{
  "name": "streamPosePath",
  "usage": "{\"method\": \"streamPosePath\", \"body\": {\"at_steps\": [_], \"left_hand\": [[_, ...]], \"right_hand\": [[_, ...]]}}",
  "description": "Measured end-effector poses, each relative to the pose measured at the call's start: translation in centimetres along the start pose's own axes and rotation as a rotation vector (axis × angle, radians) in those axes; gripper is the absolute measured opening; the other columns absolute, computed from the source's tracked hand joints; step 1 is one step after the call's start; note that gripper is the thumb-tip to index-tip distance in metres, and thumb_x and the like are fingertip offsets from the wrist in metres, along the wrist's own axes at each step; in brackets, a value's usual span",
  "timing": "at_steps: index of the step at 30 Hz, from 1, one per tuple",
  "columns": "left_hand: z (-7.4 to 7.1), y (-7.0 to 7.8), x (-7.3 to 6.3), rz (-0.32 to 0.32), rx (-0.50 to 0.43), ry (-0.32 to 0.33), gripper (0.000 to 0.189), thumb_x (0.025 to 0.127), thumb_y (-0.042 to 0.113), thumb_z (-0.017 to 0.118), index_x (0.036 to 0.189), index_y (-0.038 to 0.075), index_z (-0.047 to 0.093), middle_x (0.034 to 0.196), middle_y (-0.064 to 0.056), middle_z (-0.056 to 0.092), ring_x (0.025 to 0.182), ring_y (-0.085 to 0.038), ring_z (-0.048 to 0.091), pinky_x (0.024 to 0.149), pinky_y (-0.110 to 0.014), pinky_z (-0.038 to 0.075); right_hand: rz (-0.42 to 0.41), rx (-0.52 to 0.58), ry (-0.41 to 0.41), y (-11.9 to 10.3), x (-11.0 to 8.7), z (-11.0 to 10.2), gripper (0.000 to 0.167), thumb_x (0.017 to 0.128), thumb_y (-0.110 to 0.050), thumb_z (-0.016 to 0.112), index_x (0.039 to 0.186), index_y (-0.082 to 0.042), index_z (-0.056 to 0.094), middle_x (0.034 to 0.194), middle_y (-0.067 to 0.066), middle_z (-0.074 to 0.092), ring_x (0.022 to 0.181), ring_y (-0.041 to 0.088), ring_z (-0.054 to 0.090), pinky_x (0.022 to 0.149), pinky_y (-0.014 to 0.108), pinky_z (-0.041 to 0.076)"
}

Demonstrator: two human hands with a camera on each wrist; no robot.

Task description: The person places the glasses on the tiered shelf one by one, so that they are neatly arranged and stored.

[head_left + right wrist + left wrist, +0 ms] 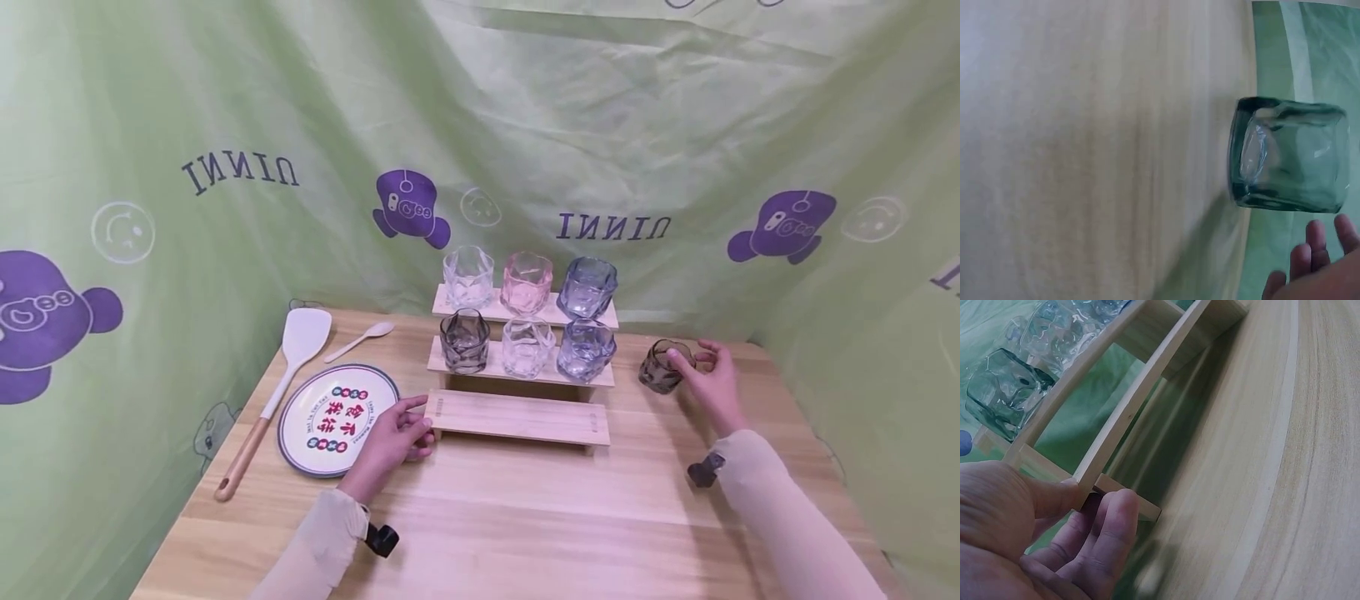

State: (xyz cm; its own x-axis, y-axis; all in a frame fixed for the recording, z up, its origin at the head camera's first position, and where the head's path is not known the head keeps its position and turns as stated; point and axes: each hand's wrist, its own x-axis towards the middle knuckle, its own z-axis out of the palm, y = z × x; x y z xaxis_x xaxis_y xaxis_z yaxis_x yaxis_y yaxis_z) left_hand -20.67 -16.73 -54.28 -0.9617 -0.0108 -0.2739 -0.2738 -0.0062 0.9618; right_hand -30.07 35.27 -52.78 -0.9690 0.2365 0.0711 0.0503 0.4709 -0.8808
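My left hand [390, 435] pinches the left end of the lowest step of a tiered wooden rack [517, 415], thumb above and fingers below. The left wrist view shows that grip close up on the wooden board [1124, 428]. On the right, a dark smoky glass [660, 371] stands alone on the table. My right hand [711, 382] is beside it, fingers spread, thumb overlapping its rim in the head view. In the right wrist view, the fingertips [1315, 232] are apart from the glass [1291, 156].
The rack's upper two steps hold several faceted glasses, among them a pink glass [527, 285] and a dark grey glass [465, 342]. Left of the rack lie a round plate [300, 417], a white spatula [306, 335] and a small spoon [360, 340]. A green curtain [637, 125] encloses the table.
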Motion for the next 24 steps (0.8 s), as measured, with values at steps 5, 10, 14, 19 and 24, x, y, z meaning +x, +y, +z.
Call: {"method": "streamPosePath", "body": {"at_steps": [5, 10, 14, 19, 24], "left_hand": [[-0.1, 0.0, -0.2, -0.004, -0.002, 0.001, 0.05, 0.097, -0.002, 0.063, 0.146, 0.007, 0.051, 0.108, -0.018, 0.06, 0.088, -0.029, 0.068, 0.075, -0.041, 0.066], [0.0, 0.2, -0.1, -0.001, 0.003, 0.007, 0.05, 0.098, -0.002, 0.063, 0.145, 0.008, 0.052, 0.109, -0.018, 0.06, 0.088, -0.028, 0.068, 0.076, -0.04, 0.065], [0.1, 0.2, -0.1, 0.002, 0.005, 0.006, 0.05, 0.097, -0.003, 0.063, 0.145, 0.007, 0.052, 0.108, -0.017, 0.06, 0.088, -0.028, 0.068, 0.076, -0.041, 0.065], [0.1, 0.2, -0.1, -0.001, 0.008, 0.004, 0.05, 0.098, -0.002, 0.063, 0.145, 0.007, 0.052, 0.108, -0.017, 0.061, 0.087, -0.027, 0.068, 0.076, -0.041, 0.065], [0.0, 0.1, -0.2, -0.003, 0.005, 0.004, 0.05, 0.098, -0.003, 0.062, 0.145, 0.007, 0.051, 0.108, -0.017, 0.061, 0.087, -0.027, 0.068, 0.076, -0.042, 0.066]], "right_hand": [[-0.09, -0.02, -0.105, 0.4, 0.0, 0.3, 0.099, 0.092, -0.044, 0.075, 0.163, -0.012, 0.013, 0.161, 0.023, 0.023, 0.144, 0.048, 0.023, 0.117, 0.07, 0.02], [-0.129, 0.014, -0.135, 0.3, 0.3, 0.7, 0.1, 0.088, -0.031, 0.082, 0.162, -0.013, 0.016, 0.155, 0.027, 0.032, 0.137, 0.049, 0.033, 0.115, 0.069, 0.027], [-0.114, -0.014, -0.101, 0.3, -0.1, 0.7, 0.094, 0.091, -0.035, 0.078, 0.16, -0.007, 0.021, 0.148, 0.032, 0.034, 0.134, 0.049, 0.035, 0.113, 0.068, 0.031], [-0.144, -0.052, -0.121, 0.6, -0.8, 0.6, 0.085, 0.096, -0.038, 0.071, 0.158, -0.003, 0.025, 0.149, 0.033, 0.031, 0.136, 0.051, 0.03, 0.112, 0.072, 0.026], [-0.198, 0.019, -0.206, 1.3, -1.0, 0.5, 0.087, 0.091, -0.026, 0.079, 0.159, -0.009, 0.028, 0.151, 0.025, 0.038, 0.136, 0.045, 0.036, 0.116, 0.068, 0.024]]}}
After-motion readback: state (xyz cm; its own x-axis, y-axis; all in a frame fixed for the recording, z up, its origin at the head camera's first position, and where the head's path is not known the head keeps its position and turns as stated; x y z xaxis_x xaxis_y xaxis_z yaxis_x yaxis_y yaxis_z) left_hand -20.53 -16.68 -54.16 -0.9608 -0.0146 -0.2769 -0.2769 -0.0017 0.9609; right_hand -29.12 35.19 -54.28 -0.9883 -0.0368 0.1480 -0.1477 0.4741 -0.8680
